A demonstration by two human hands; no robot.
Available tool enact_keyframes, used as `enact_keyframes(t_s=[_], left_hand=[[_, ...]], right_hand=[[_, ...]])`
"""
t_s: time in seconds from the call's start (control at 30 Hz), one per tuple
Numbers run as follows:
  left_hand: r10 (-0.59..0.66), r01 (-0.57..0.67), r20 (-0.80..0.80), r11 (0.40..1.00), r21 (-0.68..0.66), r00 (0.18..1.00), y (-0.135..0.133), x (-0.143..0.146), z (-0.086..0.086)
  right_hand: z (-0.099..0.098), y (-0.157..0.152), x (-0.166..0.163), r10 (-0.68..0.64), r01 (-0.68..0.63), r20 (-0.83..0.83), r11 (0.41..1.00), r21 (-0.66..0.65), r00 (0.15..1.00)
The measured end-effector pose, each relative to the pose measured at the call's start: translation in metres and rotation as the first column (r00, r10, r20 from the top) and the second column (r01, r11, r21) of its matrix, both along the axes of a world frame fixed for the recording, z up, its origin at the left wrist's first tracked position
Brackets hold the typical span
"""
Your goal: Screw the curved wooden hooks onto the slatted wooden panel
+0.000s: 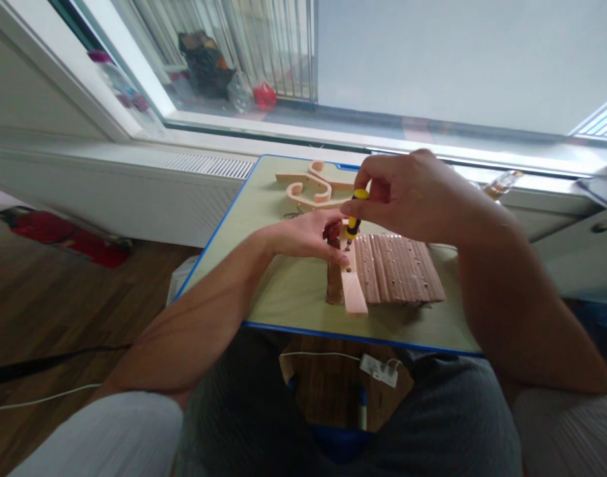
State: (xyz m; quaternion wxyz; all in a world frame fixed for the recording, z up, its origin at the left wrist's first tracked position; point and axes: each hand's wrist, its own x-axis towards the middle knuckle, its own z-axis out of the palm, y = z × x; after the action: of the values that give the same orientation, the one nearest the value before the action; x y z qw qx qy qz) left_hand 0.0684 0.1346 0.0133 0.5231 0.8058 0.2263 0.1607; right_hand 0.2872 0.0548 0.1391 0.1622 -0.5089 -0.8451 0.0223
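Note:
On a small green table with a blue rim (283,291) stands a wooden piece: a light strip (354,289) with holes, fixed along the edge of a ribbed brown slatted panel (400,268). My left hand (311,237) is closed on the top of the strip, fingers pressed against it. My right hand (407,195) is closed round a short screwdriver with a yellow and black handle (355,213), held upright with its tip on the strip's upper end, just beside my left fingers.
Curved light wooden parts (308,187) lie at the table's far edge. A radiator and window sill run behind the table. A clear-handled tool (499,184) rests on the sill at right. Red objects (59,235) and cables lie on the wooden floor at left.

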Motion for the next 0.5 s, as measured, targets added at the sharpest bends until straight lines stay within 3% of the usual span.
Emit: enact_keyframes(t_s=[0.27,0.5], left_hand=[[-0.019,0.018,0.054,1.0,0.023,0.998,-0.001,0.0,0.003],[-0.001,-0.002,0.034,0.996,0.089,0.999,-0.001,-0.001,0.001]], right_hand=[[0.006,-0.001,0.009,0.124,-0.131,-0.073,0.986,-0.105,0.99],[0.003,0.0,0.011,0.106,-0.106,-0.014,0.993,-0.043,0.994]])
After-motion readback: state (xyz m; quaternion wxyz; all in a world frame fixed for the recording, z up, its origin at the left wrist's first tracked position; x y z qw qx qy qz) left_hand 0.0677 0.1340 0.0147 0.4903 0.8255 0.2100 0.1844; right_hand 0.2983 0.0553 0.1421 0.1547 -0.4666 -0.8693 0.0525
